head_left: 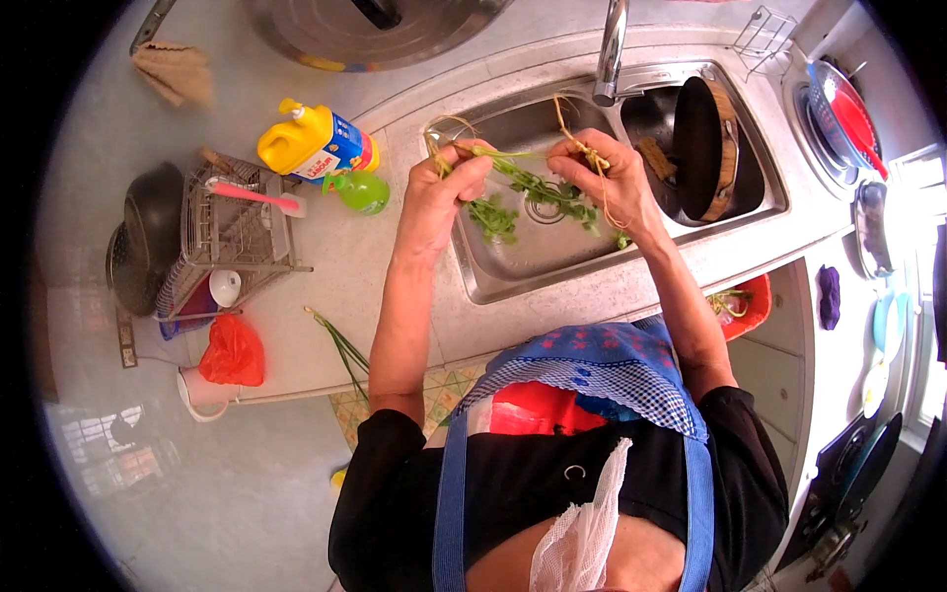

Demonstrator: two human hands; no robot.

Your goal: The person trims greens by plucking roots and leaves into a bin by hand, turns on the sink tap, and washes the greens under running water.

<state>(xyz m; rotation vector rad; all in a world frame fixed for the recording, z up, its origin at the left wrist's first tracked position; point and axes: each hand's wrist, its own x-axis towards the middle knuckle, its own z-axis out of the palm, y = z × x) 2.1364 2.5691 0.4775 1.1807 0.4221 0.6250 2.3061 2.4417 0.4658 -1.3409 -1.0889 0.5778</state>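
Over the left basin of the steel sink [493, 284], both hands are raised with leafy green herbs [543, 192] between them. My left hand [444, 192] is closed on herb stems near their pale roots, with leaves hanging below it. My right hand [614, 183] pinches stems with long, thin brown roots [564, 120] sticking up and trailing down past the fingers. Green leaves hang in the gap between the hands, above the drain. Which stems belong to which hand is partly hidden by the fingers.
A faucet [612, 49] stands behind the sink. The right basin holds a dark wok [698, 148] and a sponge [655, 158]. Yellow [316, 143] and green [361, 191] bottles, a dish rack [237, 217], a red bag [233, 351] and long green stalks [340, 345] are at left. Below right is a red bin [752, 308].
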